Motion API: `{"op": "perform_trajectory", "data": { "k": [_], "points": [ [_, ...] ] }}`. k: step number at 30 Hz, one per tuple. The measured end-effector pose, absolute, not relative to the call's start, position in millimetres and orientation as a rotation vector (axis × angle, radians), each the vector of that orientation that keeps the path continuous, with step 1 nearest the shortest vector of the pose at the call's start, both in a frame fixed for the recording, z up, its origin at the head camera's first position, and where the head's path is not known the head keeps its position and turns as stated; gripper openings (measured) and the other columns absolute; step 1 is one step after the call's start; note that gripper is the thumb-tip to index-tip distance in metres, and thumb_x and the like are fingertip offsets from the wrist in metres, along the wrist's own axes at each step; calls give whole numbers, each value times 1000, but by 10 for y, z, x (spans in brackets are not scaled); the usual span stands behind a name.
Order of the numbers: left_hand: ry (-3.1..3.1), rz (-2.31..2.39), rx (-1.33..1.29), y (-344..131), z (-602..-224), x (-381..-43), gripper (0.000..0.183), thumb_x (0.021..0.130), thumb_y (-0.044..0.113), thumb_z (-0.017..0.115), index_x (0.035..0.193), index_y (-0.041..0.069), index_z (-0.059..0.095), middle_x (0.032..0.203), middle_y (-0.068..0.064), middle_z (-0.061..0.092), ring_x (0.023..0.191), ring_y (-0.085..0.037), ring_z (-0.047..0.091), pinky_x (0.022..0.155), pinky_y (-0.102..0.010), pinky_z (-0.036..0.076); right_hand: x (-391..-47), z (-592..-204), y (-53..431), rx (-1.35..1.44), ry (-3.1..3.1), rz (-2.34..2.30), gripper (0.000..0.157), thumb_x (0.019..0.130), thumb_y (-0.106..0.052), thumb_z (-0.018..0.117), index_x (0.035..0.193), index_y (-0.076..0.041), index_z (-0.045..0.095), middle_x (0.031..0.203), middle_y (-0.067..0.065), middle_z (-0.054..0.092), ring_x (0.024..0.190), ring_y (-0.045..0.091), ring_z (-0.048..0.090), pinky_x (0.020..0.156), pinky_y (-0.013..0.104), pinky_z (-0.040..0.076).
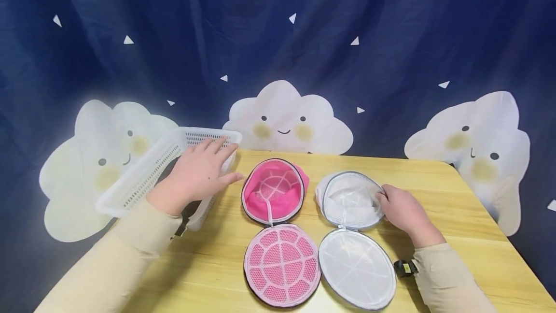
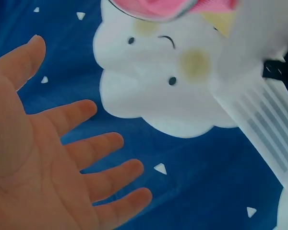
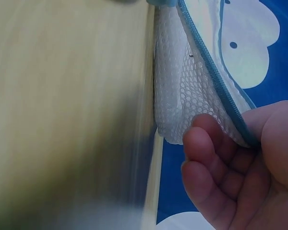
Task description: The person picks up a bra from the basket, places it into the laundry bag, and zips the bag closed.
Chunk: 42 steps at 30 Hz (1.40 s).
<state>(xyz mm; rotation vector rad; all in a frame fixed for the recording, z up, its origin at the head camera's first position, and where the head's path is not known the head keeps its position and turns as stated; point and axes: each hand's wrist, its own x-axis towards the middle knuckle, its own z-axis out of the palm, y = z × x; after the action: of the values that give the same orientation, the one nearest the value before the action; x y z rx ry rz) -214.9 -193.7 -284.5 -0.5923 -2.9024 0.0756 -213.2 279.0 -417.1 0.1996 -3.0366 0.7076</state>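
My right hand pinches the rim of a white mesh laundry bag, whose round lid lies flipped open toward me. In the right wrist view the thumb and curled fingers hold the bag's blue-grey edging. My left hand is over a white plastic basket, fingers spread and holding nothing. The left wrist view shows its bare palm. Between the hands stands a pink mesh laundry bag, unzipped, with its round lid laid out in front.
A dark item lies in the basket, mostly hidden by my left hand and forearm. The wooden table reaches to a dark blue curtain printed with smiling clouds. The two lids lie side by side near the front.
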Motion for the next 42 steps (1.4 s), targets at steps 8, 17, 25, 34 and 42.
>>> {"op": "perform_trajectory", "data": {
  "k": [8,17,25,34,42],
  "points": [
    [-2890,-49,-551,-2232,-2730,-2430,73,95,53,61,150,7,46,152,-27,40,138,-50,37,110,-65,29,-2127,-4180,2793,177,-3061,748,23,107,-22,46,104,-3,59,75,3,63,59,13,60,62,38,47],
    [-2915,-165,-456,-2571,-2731,-2658,70,94,49,65,144,4,49,145,-26,47,130,-48,46,104,-65,36,-2132,-4259,2764,195,-3046,749,22,107,-22,47,104,-4,59,74,2,61,58,13,59,62,38,47],
    [-2984,-168,-407,-2739,-2774,-2760,76,95,50,63,149,2,42,149,-31,41,131,-54,41,105,-68,32,-2113,-4280,2736,183,-3052,728,24,106,-22,47,111,-3,60,79,3,64,60,12,59,64,39,47],
    [-3051,-131,-374,-2879,-2841,-2839,82,95,56,59,150,-2,40,147,-35,39,130,-57,41,104,-69,33,-2110,-4227,2751,185,-3050,716,24,106,-23,47,111,-3,61,81,4,65,61,12,60,65,39,47],
    [-3160,-86,-303,-3033,-2970,-2851,87,93,61,58,151,-2,38,147,-38,37,130,-61,38,101,-73,33,-2106,-4195,2768,184,-3044,704,24,106,-22,47,111,-3,61,81,4,65,61,12,60,64,39,47]
  ]
}}
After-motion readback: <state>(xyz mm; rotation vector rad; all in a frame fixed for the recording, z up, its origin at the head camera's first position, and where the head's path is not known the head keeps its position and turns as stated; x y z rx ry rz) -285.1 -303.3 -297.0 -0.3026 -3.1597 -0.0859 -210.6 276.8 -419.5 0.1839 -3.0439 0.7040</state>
